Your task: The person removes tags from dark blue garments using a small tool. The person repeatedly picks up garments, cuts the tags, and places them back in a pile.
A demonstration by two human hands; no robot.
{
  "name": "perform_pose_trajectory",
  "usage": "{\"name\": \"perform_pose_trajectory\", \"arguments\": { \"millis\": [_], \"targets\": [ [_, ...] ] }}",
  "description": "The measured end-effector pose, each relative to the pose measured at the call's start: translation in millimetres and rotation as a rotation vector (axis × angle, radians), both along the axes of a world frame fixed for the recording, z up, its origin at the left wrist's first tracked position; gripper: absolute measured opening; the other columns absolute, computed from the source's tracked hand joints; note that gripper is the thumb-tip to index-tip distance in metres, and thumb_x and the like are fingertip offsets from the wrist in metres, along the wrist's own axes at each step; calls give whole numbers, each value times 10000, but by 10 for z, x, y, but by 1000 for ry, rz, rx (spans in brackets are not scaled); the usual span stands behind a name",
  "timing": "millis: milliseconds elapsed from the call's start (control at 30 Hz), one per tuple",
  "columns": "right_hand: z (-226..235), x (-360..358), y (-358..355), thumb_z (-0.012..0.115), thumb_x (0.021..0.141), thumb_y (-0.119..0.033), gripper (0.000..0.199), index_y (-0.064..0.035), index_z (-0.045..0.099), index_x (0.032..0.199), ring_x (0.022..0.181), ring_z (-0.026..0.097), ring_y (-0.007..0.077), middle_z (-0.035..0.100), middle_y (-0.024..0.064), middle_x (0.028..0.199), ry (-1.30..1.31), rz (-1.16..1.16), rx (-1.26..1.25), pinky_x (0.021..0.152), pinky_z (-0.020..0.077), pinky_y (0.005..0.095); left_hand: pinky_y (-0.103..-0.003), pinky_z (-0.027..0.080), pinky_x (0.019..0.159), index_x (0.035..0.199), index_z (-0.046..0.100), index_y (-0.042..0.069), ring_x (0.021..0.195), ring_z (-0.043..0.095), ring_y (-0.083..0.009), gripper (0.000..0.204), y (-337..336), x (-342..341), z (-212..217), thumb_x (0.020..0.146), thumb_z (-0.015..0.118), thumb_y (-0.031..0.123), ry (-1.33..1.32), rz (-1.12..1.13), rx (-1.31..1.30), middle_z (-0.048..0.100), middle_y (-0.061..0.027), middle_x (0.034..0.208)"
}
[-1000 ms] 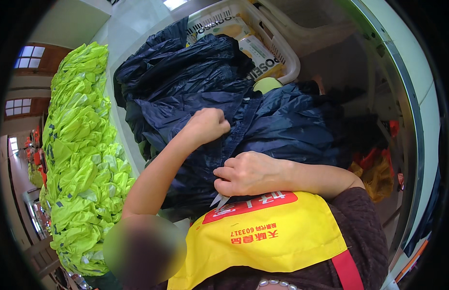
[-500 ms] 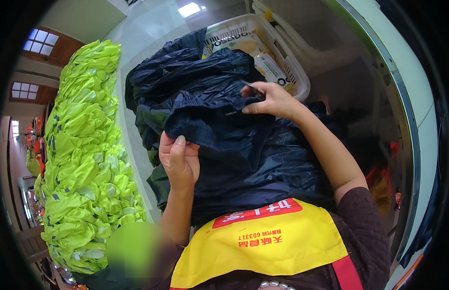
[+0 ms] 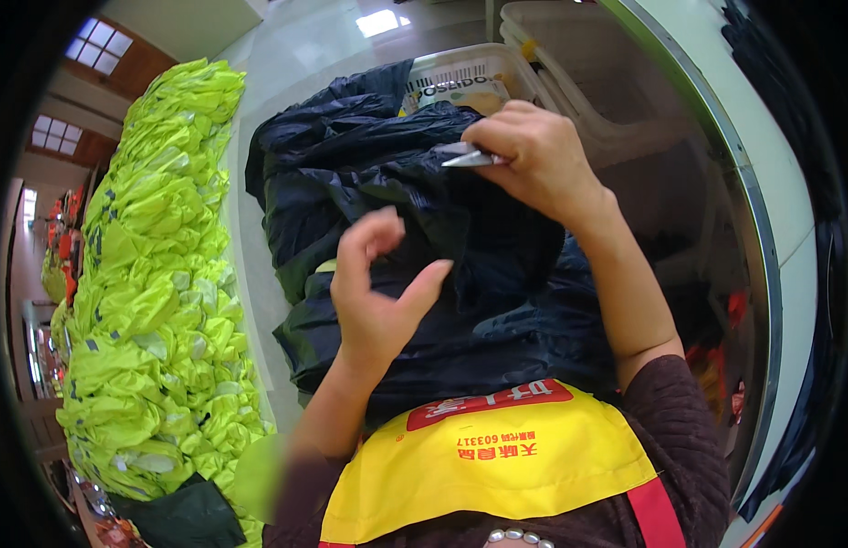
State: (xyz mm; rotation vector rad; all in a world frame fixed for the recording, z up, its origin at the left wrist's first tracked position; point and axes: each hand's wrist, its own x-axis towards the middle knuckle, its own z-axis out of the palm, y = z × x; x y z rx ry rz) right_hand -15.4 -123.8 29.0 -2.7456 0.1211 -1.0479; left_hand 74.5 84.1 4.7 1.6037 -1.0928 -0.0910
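Note:
Dark navy garments (image 3: 351, 196) of thin, shiny fabric lie heaped in front of me. My right hand (image 3: 538, 151) is closed round a pair of small thread snips (image 3: 468, 157), whose two silver blades point left over the cloth. It is over the upper right of the pile, and whether it also grips cloth cannot be seen. My left hand (image 3: 378, 297) is raised above the middle of the pile, thumb and fingers apart, with nothing in it. Its fingers are slightly blurred.
A tall heap of lime-yellow garments (image 3: 159, 274) runs down the left side. Behind the navy pile stands a white plastic basket (image 3: 524, 78) holding printed packs. A metal-edged pale surface (image 3: 748, 183) borders the right, and a dark folded cloth (image 3: 182, 516) lies at the lower left.
My left hand has let go of the garment's ribbed edge and opened, moving right. My right hand has turned over and risen, bringing the snips' blades into plain view. The ribbed edge has dropped.

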Motion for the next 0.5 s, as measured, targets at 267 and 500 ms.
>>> {"name": "perform_pose_trajectory", "arguments": {
  "millis": [267, 500],
  "targets": [
    [-106, -62, 194, 730, 688, -202, 219, -106, 645, 866, 802, 578, 236, 631, 53, 798, 90, -85, 137, 664, 474, 345, -265, 444, 858, 1143, 536, -27, 966, 570, -164, 320, -255, 361, 29, 824, 524, 2, 468, -122, 33, 587, -104, 1090],
    [-500, 3, 10, 604, 858, -282, 258, -28, 591, 902, 732, 475, 88, 531, -13, 749, 200, 195, 1184, 696, 388, 243, -226, 431, 861, 1191, 504, -53, 938, 563, -107, 436, 29, 570, -152, 758, 449, -55, 1088, -484, 298, 594, -58, 1065]
  ]
}}
